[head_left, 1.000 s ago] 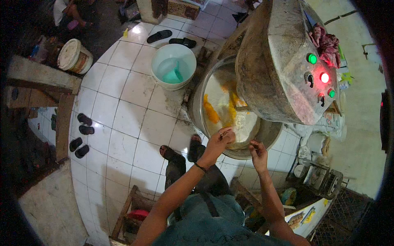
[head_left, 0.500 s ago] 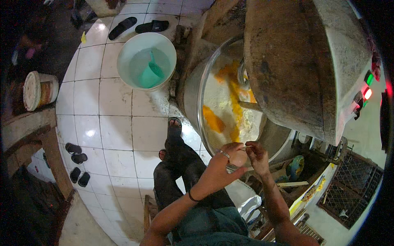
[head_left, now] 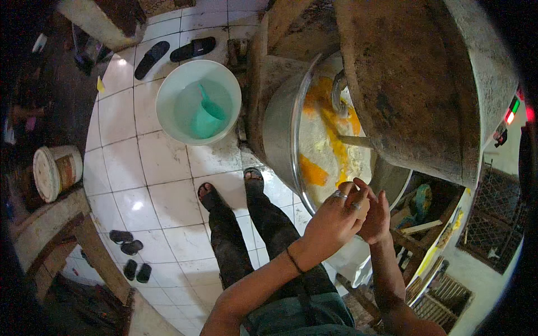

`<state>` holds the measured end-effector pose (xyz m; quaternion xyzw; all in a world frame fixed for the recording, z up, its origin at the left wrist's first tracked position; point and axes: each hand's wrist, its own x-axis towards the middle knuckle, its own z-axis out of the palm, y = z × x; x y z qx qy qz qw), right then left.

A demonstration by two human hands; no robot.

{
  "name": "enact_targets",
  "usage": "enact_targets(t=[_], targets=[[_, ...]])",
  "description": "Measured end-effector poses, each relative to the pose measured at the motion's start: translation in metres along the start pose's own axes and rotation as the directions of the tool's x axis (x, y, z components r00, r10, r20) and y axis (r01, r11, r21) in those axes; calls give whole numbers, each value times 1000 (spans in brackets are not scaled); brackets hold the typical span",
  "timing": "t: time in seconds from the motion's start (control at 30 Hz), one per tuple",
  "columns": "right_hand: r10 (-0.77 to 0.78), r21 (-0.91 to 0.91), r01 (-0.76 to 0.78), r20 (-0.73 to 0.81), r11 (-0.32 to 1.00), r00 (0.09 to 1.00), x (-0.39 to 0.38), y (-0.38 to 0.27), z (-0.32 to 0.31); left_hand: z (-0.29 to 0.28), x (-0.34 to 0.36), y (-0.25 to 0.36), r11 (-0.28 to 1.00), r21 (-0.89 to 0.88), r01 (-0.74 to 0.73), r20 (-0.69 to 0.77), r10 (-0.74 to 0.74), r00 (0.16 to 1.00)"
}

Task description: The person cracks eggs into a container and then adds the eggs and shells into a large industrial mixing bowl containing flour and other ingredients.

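A large metal mixing bowl [head_left: 298,131] holds pale flour-like powder [head_left: 330,134] streaked with orange-yellow, egg-like liquid [head_left: 314,171]. A curved metal mixer hook [head_left: 338,95] and a bar reach into it. My two hands meet above its near rim. Two rings show on my left hand [head_left: 339,218], its fingers curled against the right palm; anything inside them is hidden. My right hand [head_left: 376,218] has its fingers raised and stretched, palm turned toward the left hand.
The big worn mixer housing [head_left: 414,84] overhangs the bowl. On the tiled floor to the left stands a white bucket [head_left: 162,112] of water with a green scoop [head_left: 210,115]. A lidded tub [head_left: 56,171], black slippers [head_left: 151,59] and a wooden shelf [head_left: 428,224] are around.
The pinch of my right hand has opened into stretched fingers. My left fingers have curled, and both hands are pressed together. My feet have moved apart, and the view has shifted.
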<state>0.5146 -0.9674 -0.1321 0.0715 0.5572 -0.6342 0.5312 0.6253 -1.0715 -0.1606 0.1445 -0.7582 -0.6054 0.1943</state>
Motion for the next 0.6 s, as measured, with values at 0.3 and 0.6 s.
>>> enact_targets(t=[0.3,0.6], targets=[[-89,428,199,-263,882,961,-16,17,-2,10,18,15,954,229,-194,172,156,973],[-372,-21,390,-354,921,858,-36,-5,-86,-29,132,-90,702,650,-292,666,-340,664]])
